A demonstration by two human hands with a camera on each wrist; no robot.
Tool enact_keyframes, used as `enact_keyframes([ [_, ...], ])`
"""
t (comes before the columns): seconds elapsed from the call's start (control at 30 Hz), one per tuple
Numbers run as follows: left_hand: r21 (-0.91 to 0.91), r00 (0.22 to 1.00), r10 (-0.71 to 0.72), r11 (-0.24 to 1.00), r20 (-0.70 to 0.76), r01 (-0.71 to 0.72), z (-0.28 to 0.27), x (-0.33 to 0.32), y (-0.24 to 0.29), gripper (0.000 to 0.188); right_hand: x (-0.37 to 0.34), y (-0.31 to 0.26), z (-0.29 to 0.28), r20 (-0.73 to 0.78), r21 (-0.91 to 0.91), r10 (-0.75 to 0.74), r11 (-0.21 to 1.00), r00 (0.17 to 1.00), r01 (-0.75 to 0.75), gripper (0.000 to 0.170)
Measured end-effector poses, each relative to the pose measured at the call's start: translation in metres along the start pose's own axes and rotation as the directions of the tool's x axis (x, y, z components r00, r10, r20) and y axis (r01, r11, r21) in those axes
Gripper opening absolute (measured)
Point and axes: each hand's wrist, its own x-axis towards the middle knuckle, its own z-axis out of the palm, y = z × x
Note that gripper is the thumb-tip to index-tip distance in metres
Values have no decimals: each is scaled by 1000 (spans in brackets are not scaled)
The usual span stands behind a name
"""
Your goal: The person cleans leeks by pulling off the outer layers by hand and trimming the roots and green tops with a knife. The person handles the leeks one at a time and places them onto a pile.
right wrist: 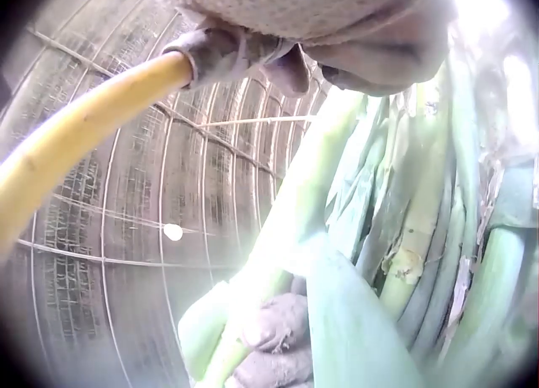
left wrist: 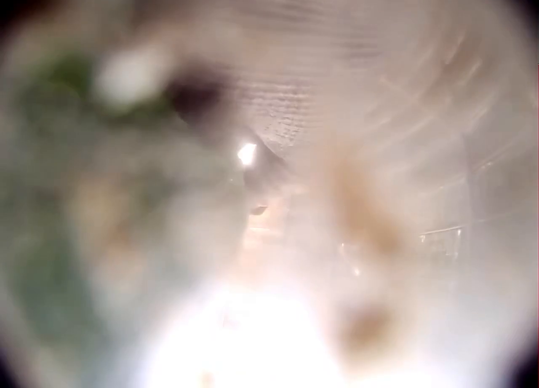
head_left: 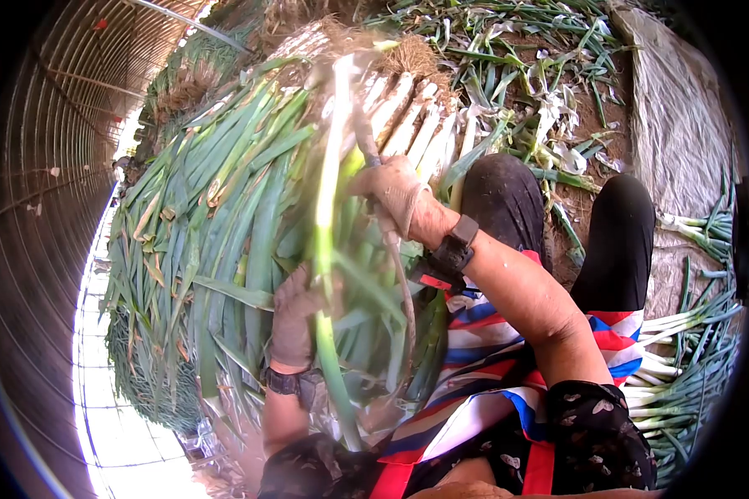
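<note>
A long leek [head_left: 325, 200] stands nearly upright in the head view, its white root end up. My gloved left hand [head_left: 294, 312] grips its green part low down; in the right wrist view the fingers [right wrist: 278, 325] curl round the stalk. Beside the leek's upper shaft, my gloved right hand [head_left: 395, 191] holds a slim wand [head_left: 363, 129] with a hose [head_left: 408, 308] trailing down from it. That hose looks yellow in the right wrist view, where it enters a dark sleeve below the hand. The left wrist view is blurred and washed out.
A large heap of leeks [head_left: 225, 183] lies in front and to the left, roots at the far side. Peeled leaf scraps [head_left: 549, 116] litter the soil beyond my knees. More leeks [head_left: 682, 349] lie at the right by a grey sheet [head_left: 678, 108]. A ribbed curved wall [head_left: 42, 191] rises left.
</note>
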Motion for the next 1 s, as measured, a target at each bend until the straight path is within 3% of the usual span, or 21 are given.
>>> enact_keyframes([
  [0.07, 3, 1000, -19, 1000, 9, 19, 11, 0, 4, 34, 6, 8, -8, 30, -279, -220, 935, 975, 220, 35],
  [0.1, 53, 999, -35, 998, 5, 35, 14, 1, 5, 34, 10, 14, -10, 57, -475, -410, 791, 910, 386, 37],
  [0.17, 151, 998, -67, 986, -4, 67, 19, 7, 7, 34, 18, 26, -13, 71, -604, -551, 639, 831, 476, 40],
  [0.3, 332, 991, -34, 943, 129, -10, 25, 23, 3, 28, 10, 27, -20, -105, -467, -492, 792, 864, 394, 30],
  [0.33, 469, 983, 8, 878, 182, -94, 29, 29, 1, 25, 5, 26, -21, -189, -330, -424, 877, 886, 349, 26],
  [0.37, 610, 942, 169, 726, 290, -318, 28, 36, -5, 26, -3, 24, -21, -272, -52, -278, 960, 921, 275, 18],
  [0.4, 693, 859, 292, 508, 420, -511, 24, 45, -18, 27, -14, 16, -19, -347, 241, -124, 946, 929, 217, 14],
  [0.47, 708, 811, 317, 397, 492, -584, 21, 53, -41, 35, -28, 12, -23, -334, 330, -72, 925, 940, 189, 15],
  [0.53, 796, 737, 328, -92, 592, -598, 10, 67, -79, 38, -21, 25, -28, -367, 252, -217, 913, 905, 321, 10],
  [0.57, 786, 721, 313, -238, 618, -570, 12, 67, -90, 40, -17, 32, -31, -380, 211, -287, 899, 879, 384, 8],
  [0.6, 758, 706, 298, -378, 643, -531, 13, 66, -102, 41, 0, 52, -34, -386, 53, -532, 803, 754, 594, 11],
  [0.63, 751, 709, 290, -418, 643, -511, 20, 62, -108, 43, 7, 57, -38, -346, -48, -658, 725, 669, 688, 13],
  [0.7, 803, 760, 303, -385, 575, -455, 36, 50, -118, 43, 22, 68, -46, -240, -217, -860, 500, 450, 839, 18],
  [0.73, 852, 800, 317, -317, 509, -417, 49, 42, -112, 42, 19, 69, -45, -281, -153, -761, 637, 584, 756, 19],
  [0.8, 906, 882, 246, -245, 402, -345, 62, 28, -120, 36, 20, 75, -40, -301, -104, -685, 715, 663, 691, 19],
  [0.83, 917, 918, 166, -245, 361, -316, 61, 16, -137, 31, 21, 79, -39, -310, -78, -644, 751, 700, 656, 20],
  [0.87, 926, 936, 114, -226, 334, -303, 53, 8, -156, 28, 22, 83, -33, -320, -121, -697, 701, 641, 702, 19],
  [0.9, 935, 950, 62, -208, 306, -287, 46, 0, -176, 26, 12, 80, -25, -345, -50, -601, 779, 721, 625, 19],
  [0.93, 944, 955, 38, -169, 295, -285, 32, -6, -201, 25, -5, 71, -15, -361, 106, -361, 900, 860, 422, 18],
  [0.97, 943, 942, 64, -80, 330, -324, 28, -9, -202, 23, -21, 62, -5, -338, 232, -150, 943, 929, 237, 18],
  [1.0, 931, 927, 90, 7, 363, -365, 24, -12, -203, 21, -33, 58, 5, -317, 269, -75, 949, 946, 166, 18],
])
